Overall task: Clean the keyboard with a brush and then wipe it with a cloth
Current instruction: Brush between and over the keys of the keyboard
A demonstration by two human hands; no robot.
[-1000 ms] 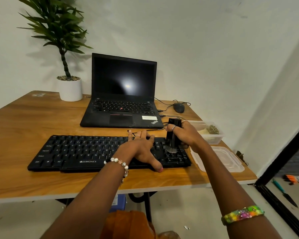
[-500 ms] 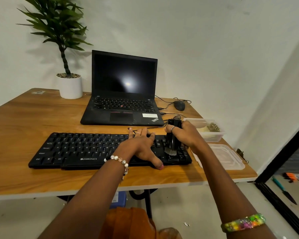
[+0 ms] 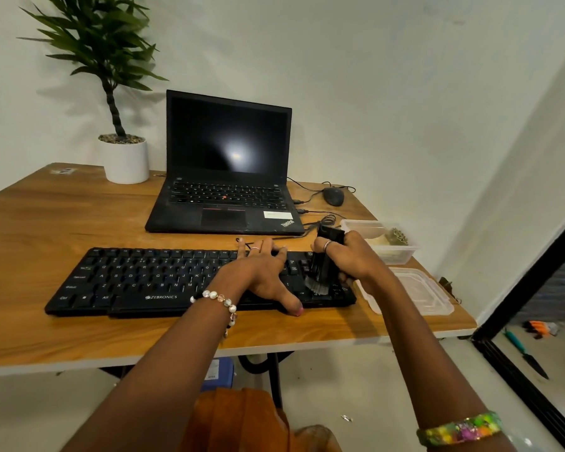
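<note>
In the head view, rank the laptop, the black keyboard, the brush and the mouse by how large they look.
Largest to smallest:
1. laptop, with its screen up
2. keyboard, wider but thinner; closer to the camera, so the top two are unsure
3. brush, held upright by the right hand
4. mouse, farthest away

From my remote seat, both forearms come into the head view bare, with no sleeves showing. My left hand (image 3: 261, 272) wears a pale band on one finger, and a bracelet of white and pearly beads (image 3: 217, 300) circles that wrist. My right hand (image 3: 353, 259) carries a silvery ring, its forearm a wide bangle (image 3: 460, 429) flecked green, yellow, orange and pink; orange cloth (image 3: 242, 419) covers my lap.
</note>
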